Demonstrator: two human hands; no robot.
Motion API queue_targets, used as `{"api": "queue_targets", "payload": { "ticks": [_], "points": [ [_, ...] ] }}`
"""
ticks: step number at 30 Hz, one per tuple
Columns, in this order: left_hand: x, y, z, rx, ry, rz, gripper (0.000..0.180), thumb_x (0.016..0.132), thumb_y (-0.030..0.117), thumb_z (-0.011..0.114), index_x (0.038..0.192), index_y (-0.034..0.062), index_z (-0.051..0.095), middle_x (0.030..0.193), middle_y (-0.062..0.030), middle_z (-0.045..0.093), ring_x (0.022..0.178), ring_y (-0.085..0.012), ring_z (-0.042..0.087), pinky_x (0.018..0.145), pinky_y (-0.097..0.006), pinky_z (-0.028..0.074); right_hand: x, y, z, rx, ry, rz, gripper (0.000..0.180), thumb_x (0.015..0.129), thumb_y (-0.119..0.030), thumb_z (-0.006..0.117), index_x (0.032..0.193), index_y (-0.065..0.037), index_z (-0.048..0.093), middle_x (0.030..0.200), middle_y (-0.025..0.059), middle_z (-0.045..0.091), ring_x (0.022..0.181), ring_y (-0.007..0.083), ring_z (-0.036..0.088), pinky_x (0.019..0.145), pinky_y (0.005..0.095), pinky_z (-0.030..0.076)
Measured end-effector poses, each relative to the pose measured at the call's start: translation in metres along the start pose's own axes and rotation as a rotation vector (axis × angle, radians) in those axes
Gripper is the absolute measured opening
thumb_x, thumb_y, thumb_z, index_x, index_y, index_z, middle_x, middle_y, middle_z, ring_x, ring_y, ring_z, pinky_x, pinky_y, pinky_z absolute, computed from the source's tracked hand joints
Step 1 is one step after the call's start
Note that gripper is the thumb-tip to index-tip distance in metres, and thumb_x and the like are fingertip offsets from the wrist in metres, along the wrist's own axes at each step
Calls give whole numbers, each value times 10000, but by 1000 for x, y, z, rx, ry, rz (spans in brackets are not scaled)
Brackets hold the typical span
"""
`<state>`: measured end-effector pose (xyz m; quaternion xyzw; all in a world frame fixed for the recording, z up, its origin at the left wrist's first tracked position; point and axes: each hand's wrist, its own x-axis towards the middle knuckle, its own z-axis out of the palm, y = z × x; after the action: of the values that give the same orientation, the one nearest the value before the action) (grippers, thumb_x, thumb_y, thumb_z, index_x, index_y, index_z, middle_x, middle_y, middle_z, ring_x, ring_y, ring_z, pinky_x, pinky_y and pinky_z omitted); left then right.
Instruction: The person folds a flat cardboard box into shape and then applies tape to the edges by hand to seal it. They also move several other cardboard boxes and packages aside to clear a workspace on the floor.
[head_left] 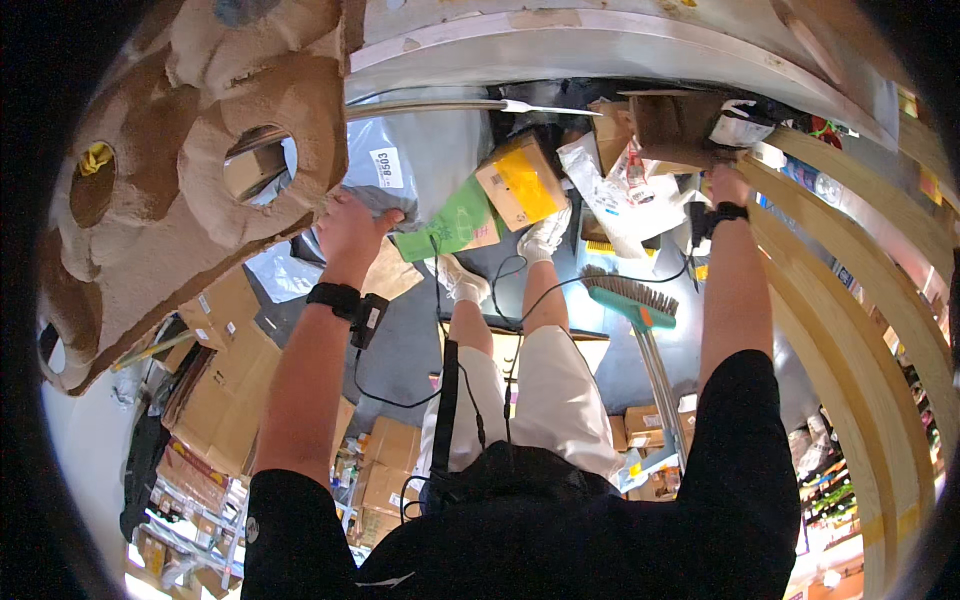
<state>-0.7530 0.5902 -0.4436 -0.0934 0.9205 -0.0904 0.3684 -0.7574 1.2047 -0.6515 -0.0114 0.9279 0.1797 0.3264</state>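
A large brown moulded-pulp sheet with round holes fills the upper left, tilted and close to the camera. My left hand is at its right edge, fingers curled against the edge and thumb sticking out to the right. Farther right, my right hand is closed beside a dark brown cardboard box and just under a white-and-black item. Its fingertips are hidden, so what they grip is unclear. Beyond my left hand lies a grey plastic bag with a white label.
A taped carton and a green-printed cardboard piece lie by my feet. White plastic packaging sits near the right foot. A teal broom leans between my legs and the wooden slats. Flattened cartons stand at left. A black cable crosses the floor area.
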Motion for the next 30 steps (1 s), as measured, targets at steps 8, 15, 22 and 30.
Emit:
{"api": "queue_targets", "payload": {
  "ticks": [8,15,22,30],
  "points": [
    [-8,-3,-10,-19,-73,-60,1110,692,710,633,1263,-206,374,1297,-343,426,1254,-433,386,1050,-460,325,-122,-138,-84,1144,608,759,303,841,-230,575,1061,-32,636,928,222,678,868,413,643,743,451,513],
    [-10,-8,17,105,161,-2,1130,675,739,621,1254,-200,375,1277,-332,442,1227,-414,412,1032,-458,335,-154,-107,-116,769,662,561,362,793,-241,637,1128,-113,584,883,152,694,815,359,669,668,450,528],
    [-14,-10,20,75,406,-12,1163,657,742,641,1285,-193,353,1295,-368,420,1195,-466,444,1019,-483,374,-181,-47,-181,429,545,661,263,851,-301,582,1030,-109,564,805,163,688,708,367,670,600,483,540],
    [-63,-59,27,-538,355,301,907,765,544,668,1323,-119,397,1355,-318,424,1257,-405,432,1060,-434,340,-300,-53,-299,431,818,704,255,823,-257,583,999,-74,610,784,183,677,726,400,658,662,494,529]
  ]
}}
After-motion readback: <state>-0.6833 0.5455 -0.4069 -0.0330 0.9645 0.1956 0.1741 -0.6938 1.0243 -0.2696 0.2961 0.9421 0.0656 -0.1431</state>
